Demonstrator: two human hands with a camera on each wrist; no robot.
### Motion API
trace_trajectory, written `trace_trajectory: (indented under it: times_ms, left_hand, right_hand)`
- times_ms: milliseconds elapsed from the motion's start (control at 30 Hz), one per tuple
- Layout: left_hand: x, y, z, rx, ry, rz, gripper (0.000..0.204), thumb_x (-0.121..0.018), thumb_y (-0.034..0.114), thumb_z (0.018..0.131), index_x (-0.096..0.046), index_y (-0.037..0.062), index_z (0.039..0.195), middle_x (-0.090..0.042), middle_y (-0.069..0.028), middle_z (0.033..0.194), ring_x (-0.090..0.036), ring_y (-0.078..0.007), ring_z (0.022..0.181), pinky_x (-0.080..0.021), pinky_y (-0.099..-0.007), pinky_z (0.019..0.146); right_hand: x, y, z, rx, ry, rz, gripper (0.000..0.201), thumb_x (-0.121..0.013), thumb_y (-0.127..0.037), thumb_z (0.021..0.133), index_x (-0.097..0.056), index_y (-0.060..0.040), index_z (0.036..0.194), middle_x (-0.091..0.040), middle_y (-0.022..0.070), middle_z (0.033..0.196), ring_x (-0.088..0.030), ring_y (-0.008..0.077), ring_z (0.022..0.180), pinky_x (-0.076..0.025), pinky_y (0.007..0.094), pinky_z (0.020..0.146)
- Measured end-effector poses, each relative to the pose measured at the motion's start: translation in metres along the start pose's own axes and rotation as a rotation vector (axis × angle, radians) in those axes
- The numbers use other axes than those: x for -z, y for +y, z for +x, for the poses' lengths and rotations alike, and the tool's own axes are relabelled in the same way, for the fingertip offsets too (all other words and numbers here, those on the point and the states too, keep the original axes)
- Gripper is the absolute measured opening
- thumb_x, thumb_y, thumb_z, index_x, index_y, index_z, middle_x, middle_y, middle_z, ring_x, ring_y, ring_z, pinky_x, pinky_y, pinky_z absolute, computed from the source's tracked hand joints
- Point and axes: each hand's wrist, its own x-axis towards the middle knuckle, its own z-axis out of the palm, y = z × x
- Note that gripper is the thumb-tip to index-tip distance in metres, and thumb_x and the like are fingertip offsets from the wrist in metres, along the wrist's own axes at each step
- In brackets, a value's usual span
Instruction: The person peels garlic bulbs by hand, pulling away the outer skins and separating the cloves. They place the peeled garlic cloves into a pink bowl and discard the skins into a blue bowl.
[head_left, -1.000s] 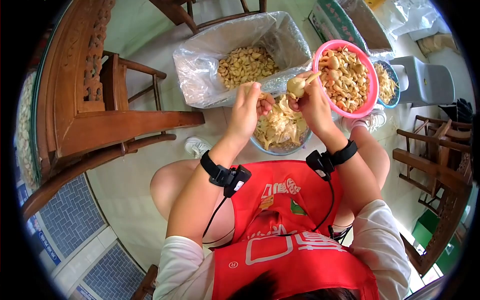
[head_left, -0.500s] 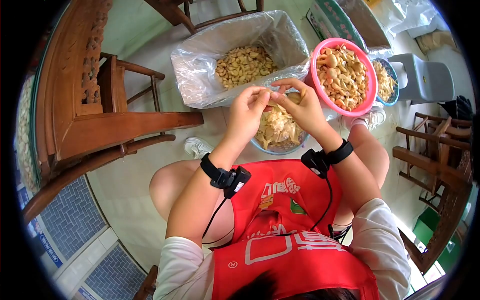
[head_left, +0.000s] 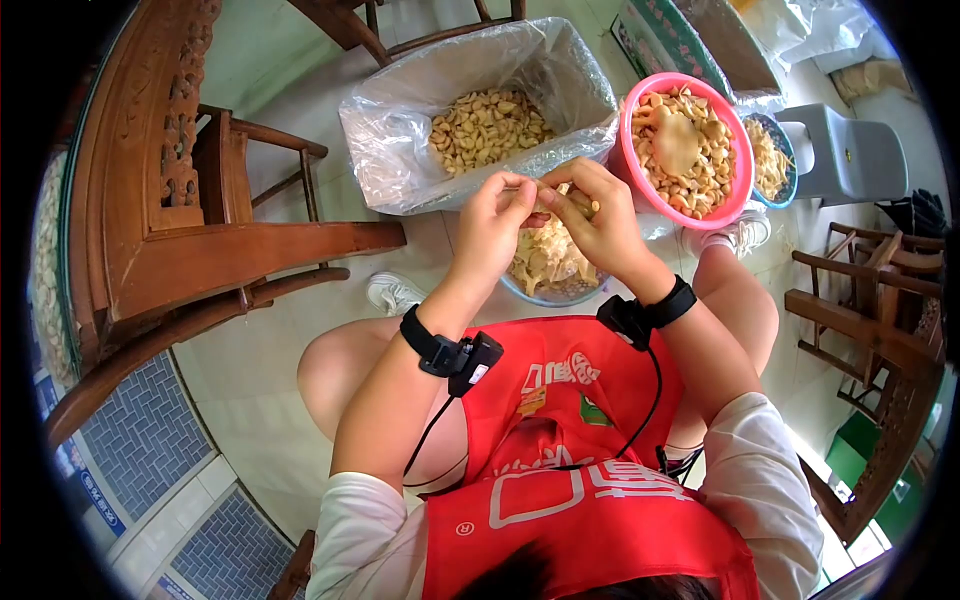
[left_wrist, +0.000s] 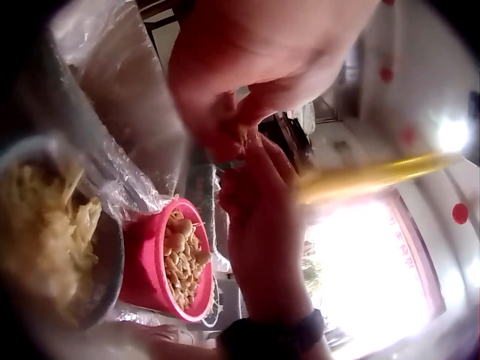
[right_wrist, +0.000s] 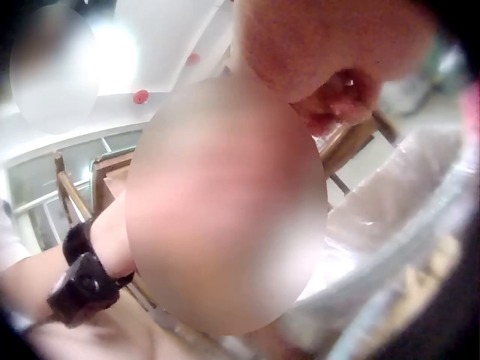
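Note:
In the right hand is a garlic bulb, mostly hidden by the curled fingers. Its long yellowish stalk juts out of the fist in the left wrist view. The left hand meets it from the other side, thumb and forefinger pinching the garlic at the right fingertips; the pinched part is too small to make out. Beneath both hands stands a basin heaped with papery garlic skins. A blurred patch covers much of the right wrist view.
Ahead is a plastic-lined box with loose garlic cloves. A pink bucket of garlic stands right of the hands, beside a blue basin and a grey stool. Wooden furniture flanks the left side.
The hands were apart, with the bulb and stalk showing in the right hand. Since then the right hand has turned and moved left, and both hands' fingertips have come together.

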Motion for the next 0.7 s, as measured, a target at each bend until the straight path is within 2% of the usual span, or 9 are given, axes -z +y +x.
trace_trajectory:
  times_ms: [267,300,367,433,467,567,600,667,700]
  left_hand:
    - [0.004,-0.001,-0.001,0.029,-0.011,0.100,0.021,-0.047,0.024,0.099,-0.055,0.0046,0.100,-0.065,-0.0040,0.091,-0.060,-0.0102,0.080,-0.048,-0.0262,0.072]
    - [0.002,0.002,-0.001,-0.039,0.043,0.342,0.021,-0.047,0.024,0.099,-0.054,0.0043,0.099,-0.065,-0.0044,0.089,-0.060,-0.0100,0.079,-0.047,-0.0263,0.070]
    - [-0.001,0.004,-0.002,-0.106,0.101,0.583,0.021,-0.046,0.023,0.099,-0.053,0.0039,0.098,-0.064,-0.0047,0.087,-0.060,-0.0098,0.077,-0.047,-0.0264,0.069]
    - [-0.002,0.002,-0.003,-0.276,0.175,0.749,0.020,-0.046,0.023,0.097,-0.050,0.0031,0.095,-0.060,-0.0157,0.082,-0.060,-0.0303,0.066,-0.045,-0.0380,0.061]
    - [-0.002,0.000,-0.002,-0.276,0.175,0.748,0.020,-0.046,0.023,0.097,-0.050,0.0031,0.095,-0.060,-0.0157,0.082,-0.060,-0.0303,0.066,-0.045,-0.0380,0.061]
    - [0.003,-0.008,0.004,-0.324,0.118,0.571,0.020,-0.048,0.023,0.097,-0.049,0.0037,0.093,-0.059,-0.0116,0.077,-0.057,-0.0230,0.062,-0.043,-0.0347,0.058]
    - [0.006,-0.006,0.006,-0.207,0.139,0.481,0.020,-0.049,0.023,0.097,-0.049,0.0039,0.093,-0.057,-0.0090,0.075,-0.055,-0.0190,0.063,-0.043,-0.0326,0.058]
    - [0.008,-0.004,0.007,-0.090,0.167,0.389,0.020,-0.051,0.023,0.096,-0.048,0.0041,0.093,-0.056,-0.0065,0.073,-0.053,-0.0150,0.063,-0.042,-0.0305,0.058]
    - [0.007,0.004,0.005,-0.085,0.146,0.359,0.019,-0.052,0.023,0.096,-0.049,0.0041,0.092,-0.054,-0.0044,0.072,-0.050,-0.0120,0.064,-0.042,-0.0284,0.058]
  right_hand:
    - [-0.004,0.009,0.001,0.074,-0.079,0.021,0.015,-0.067,-0.009,0.082,-0.060,0.0010,0.092,-0.061,0.0141,0.083,-0.060,0.0290,0.078,-0.047,0.0351,0.068]
    - [-0.006,0.009,0.001,0.075,-0.081,0.021,0.015,-0.067,-0.009,0.082,-0.060,0.0010,0.092,-0.061,0.0141,0.083,-0.060,0.0290,0.078,-0.047,0.0351,0.068]
    - [-0.009,0.007,-0.002,-0.072,-0.137,0.171,0.018,-0.064,-0.009,0.088,-0.057,0.0017,0.100,-0.059,0.0059,0.086,-0.055,0.0112,0.078,-0.045,0.0261,0.069]
    - [-0.010,0.007,-0.002,-0.170,-0.157,0.289,0.020,-0.067,-0.010,0.084,-0.057,0.0009,0.098,-0.060,0.0082,0.088,-0.057,0.0168,0.080,-0.046,0.0292,0.072]
    - [-0.010,0.007,-0.002,-0.267,-0.176,0.406,0.022,-0.070,-0.011,0.081,-0.057,0.0001,0.096,-0.061,0.0105,0.089,-0.060,0.0224,0.083,-0.047,0.0324,0.075]
    - [-0.008,0.004,-0.006,-0.415,-0.240,0.640,0.023,-0.071,-0.011,0.080,-0.057,-0.0010,0.095,-0.060,0.0101,0.091,-0.059,0.0209,0.086,-0.046,0.0320,0.078]
    - [-0.011,0.004,-0.009,-0.413,-0.242,0.640,0.023,-0.071,-0.011,0.080,-0.057,-0.0010,0.095,-0.060,0.0101,0.091,-0.059,0.0209,0.086,-0.046,0.0320,0.078]
    - [-0.019,0.003,-0.018,0.081,-0.331,0.227,0.021,-0.070,-0.010,0.080,-0.057,-0.0015,0.093,-0.059,0.0108,0.093,-0.058,0.0183,0.091,-0.045,0.0314,0.080]
    - [-0.018,-0.003,-0.018,0.021,-0.369,0.198,0.016,-0.068,-0.005,0.078,-0.058,-0.0017,0.090,-0.059,0.0109,0.095,-0.057,0.0189,0.092,-0.045,0.0321,0.080]
